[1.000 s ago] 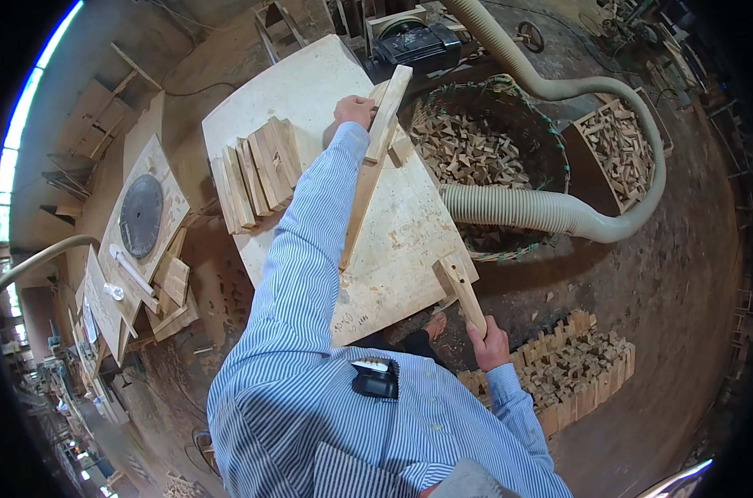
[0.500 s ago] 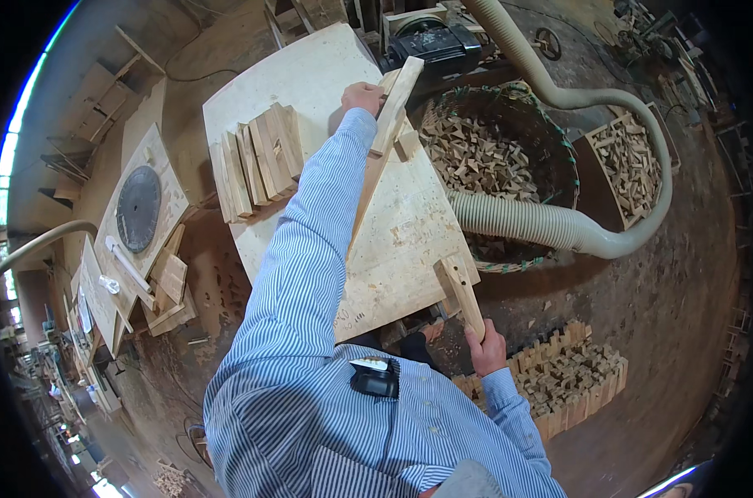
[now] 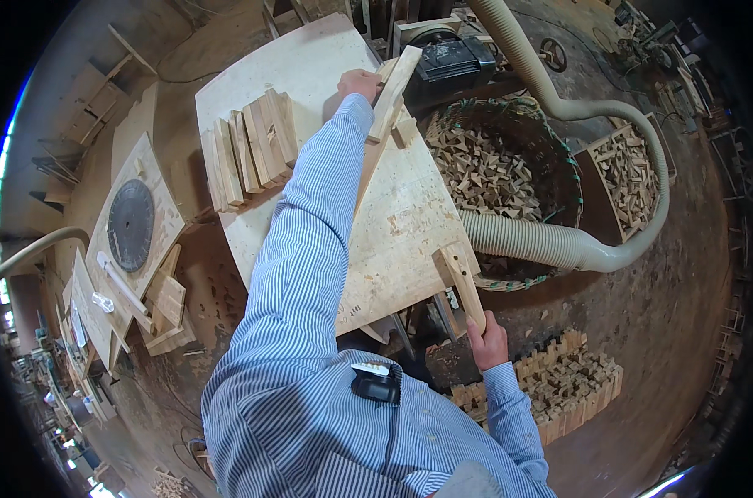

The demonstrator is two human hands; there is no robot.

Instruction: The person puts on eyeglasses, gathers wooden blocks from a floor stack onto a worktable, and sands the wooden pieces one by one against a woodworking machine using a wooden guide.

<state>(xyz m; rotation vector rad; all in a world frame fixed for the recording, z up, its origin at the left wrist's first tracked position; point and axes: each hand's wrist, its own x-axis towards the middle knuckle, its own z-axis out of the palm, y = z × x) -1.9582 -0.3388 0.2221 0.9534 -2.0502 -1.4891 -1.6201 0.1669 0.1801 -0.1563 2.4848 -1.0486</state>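
Observation:
Near the far edge of a pale plywood tabletop (image 3: 410,207), my left hand (image 3: 360,84) is closed at a wooden piece (image 3: 386,71), beside a slanted wooden bar (image 3: 396,93). Its fingertips are partly hidden. My right hand (image 3: 488,342) is wrapped round the lower end of a wooden handle (image 3: 463,286), fixed at the tabletop's near right corner. A row of several cut wooden pieces (image 3: 256,145) lies to the left of my left forearm. One long wooden strip (image 3: 372,170) runs from the bar down beneath that forearm.
A motor (image 3: 451,62) stands beyond the tabletop. To the right are a wicker basket (image 3: 576,166) of wood offcuts, a ribbed hose (image 3: 526,236) and a box (image 3: 601,183) of offcuts. Stacked blocks (image 3: 572,386) stand on the floor near my right arm. A round saw blade (image 3: 130,224) lies left.
The tabletop, with its bar and handle, has shifted slightly away from me relative to the motor and basket. Both hands have moved with it, keeping their places.

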